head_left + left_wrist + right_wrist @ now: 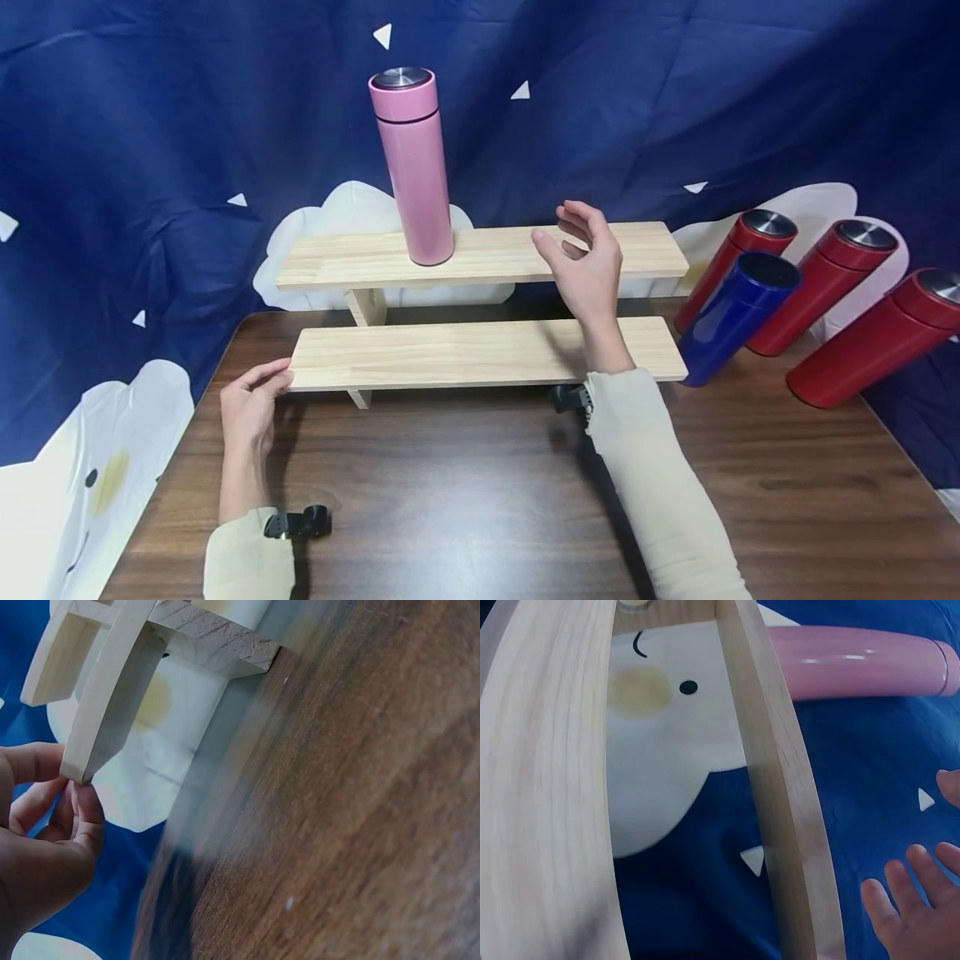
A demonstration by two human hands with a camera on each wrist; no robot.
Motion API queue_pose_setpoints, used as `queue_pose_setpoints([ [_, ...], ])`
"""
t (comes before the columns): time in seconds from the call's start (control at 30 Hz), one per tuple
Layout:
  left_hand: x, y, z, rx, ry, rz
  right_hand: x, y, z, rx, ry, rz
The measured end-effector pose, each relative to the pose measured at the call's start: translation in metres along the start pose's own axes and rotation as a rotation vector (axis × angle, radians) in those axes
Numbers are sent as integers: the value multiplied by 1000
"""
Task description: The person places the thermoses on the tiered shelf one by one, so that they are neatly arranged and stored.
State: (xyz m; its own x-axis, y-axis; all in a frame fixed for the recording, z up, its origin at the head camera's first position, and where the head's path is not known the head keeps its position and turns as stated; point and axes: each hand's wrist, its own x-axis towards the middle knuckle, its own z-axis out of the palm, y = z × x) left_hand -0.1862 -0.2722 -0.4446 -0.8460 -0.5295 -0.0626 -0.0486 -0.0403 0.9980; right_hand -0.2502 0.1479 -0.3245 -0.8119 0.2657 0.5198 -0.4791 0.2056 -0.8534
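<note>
A two-tier wooden shelf (480, 354) stands on the table, its lower board in front of a higher one. At the left end of the lower board, my left hand (250, 408) pinches the corner; the left wrist view shows the fingertips (88, 802) right at the board's end. My right hand (588, 267) is raised before the right part of the upper board, thumb and fingers spread apart with nothing between them. A pink thermos (414, 167) with a steel-topped lid stands upright on the upper board, left of the right hand.
To the right of the shelf stand a blue thermos (738, 321) and several red thermoses (873, 337), with the blue one close by the lower board's right end. Behind the brown table (450, 483) hangs a dark blue curtain (585, 108) with white shapes.
</note>
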Motion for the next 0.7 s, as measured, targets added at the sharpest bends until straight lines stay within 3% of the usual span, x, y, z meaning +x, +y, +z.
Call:
queue_pose_setpoints([
  [0.23,0,-3,-4,-5,-1,1,-4,-1,-18,-41,57,2],
  [0.33,1,-3,-6,-10,-5,-3,-8,-20,-24,-51,86,13],
  [0.47,2,-2,-6,-11,-10,-8,-8,-28,-36,-47,129,28],
  [0.57,2,0,-5,-4,-17,-2,-2,-16,-50,-18,174,18],
  [0.7,1,0,-3,3,-35,-1,-2,-17,-69,1,254,4],
])
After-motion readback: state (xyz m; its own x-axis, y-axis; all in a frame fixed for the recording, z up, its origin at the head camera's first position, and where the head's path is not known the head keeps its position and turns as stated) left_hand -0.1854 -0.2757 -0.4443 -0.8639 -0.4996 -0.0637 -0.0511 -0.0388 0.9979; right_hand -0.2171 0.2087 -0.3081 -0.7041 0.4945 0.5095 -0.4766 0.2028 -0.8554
